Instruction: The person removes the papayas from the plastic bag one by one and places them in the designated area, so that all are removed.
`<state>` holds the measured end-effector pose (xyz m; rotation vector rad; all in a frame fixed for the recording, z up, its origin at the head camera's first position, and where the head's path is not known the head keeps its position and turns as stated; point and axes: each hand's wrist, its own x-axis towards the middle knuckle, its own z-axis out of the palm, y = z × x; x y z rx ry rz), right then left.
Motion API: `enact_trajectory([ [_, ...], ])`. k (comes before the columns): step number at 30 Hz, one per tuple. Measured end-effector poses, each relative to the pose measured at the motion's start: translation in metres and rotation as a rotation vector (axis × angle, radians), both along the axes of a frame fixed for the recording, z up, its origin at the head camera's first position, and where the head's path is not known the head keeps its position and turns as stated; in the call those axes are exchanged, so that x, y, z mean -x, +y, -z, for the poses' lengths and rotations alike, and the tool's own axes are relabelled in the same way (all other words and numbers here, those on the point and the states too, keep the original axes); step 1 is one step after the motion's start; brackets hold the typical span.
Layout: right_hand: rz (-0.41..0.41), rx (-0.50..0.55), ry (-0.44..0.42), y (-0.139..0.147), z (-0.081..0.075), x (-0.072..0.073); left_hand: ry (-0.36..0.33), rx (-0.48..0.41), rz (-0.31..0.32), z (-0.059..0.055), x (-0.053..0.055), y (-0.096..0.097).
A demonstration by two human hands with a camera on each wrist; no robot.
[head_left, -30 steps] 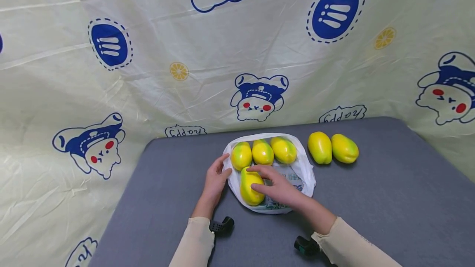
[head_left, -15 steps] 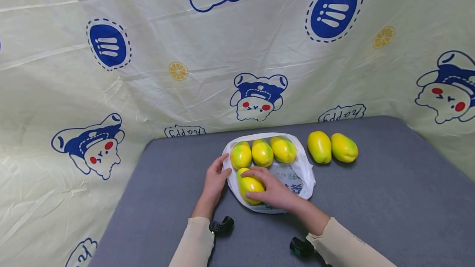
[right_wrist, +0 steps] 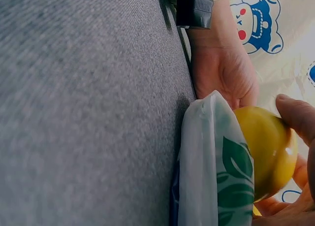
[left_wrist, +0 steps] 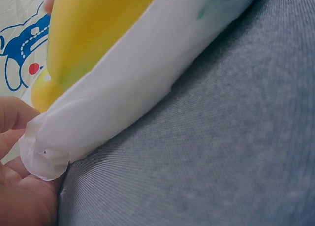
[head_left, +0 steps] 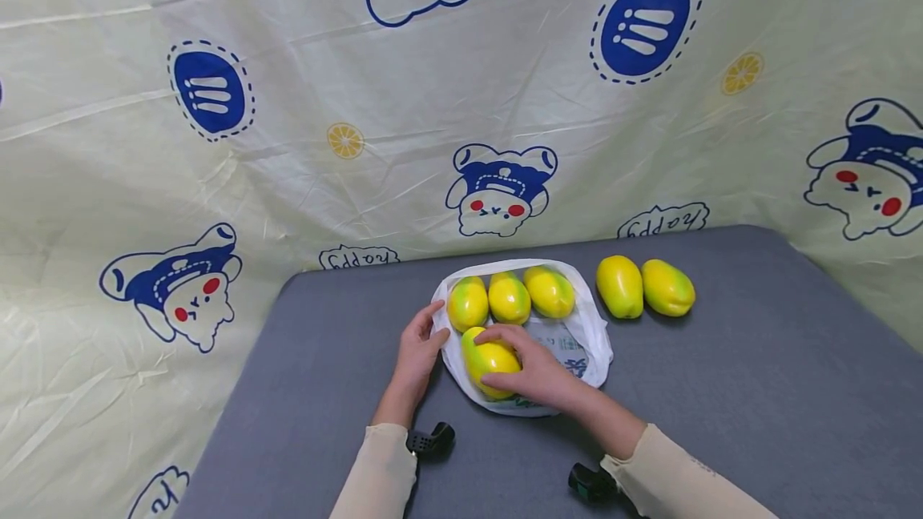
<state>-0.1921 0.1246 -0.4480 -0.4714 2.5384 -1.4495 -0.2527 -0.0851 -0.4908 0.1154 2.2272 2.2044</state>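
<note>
A white plastic bag (head_left: 598,343) with its mouth rolled wide lies on the table. Inside, along its far side, sit a left papaya (head_left: 469,304), a middle papaya (head_left: 509,298) and a right papaya (head_left: 550,291), yellow with green patches. My right hand (head_left: 537,371) grips another papaya (head_left: 481,359) at the bag's near left, thumb and fingers on either side of it. In the right wrist view this papaya (right_wrist: 268,147) rises above the bag's rim. My left hand (head_left: 420,351) holds the bag's left edge; the rolled rim (left_wrist: 47,152) lies between thumb and fingers in the left wrist view.
Two more papayas, an upright one (head_left: 620,287) and a slanted one (head_left: 668,288), lie side by side right of the bag. A grey cloth covers the table (head_left: 721,407). Behind it hangs a printed curtain (head_left: 404,191).
My right hand's fingers have closed in around the near papaya, which has tilted slightly, its lower end shifting right. My left hand stays at the bag's edge.
</note>
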Motion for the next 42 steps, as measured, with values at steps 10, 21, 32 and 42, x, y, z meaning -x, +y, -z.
enact_trajectory([
  [10,0.047,0.04,-0.008,0.017,-0.006,-0.006,0.005,0.018,-0.006,0.0,-0.001,0.0],
  [21,0.107,0.069,0.028,0.054,-0.024,-0.016,0.005,0.01,-0.009,-0.001,0.002,0.0],
  [32,0.192,0.031,0.13,0.108,-0.031,-0.027,0.007,0.003,-0.008,0.001,0.001,-0.001],
  [42,0.261,-0.041,0.195,0.147,-0.025,-0.033,-0.004,0.005,-0.004,0.001,0.002,0.0],
])
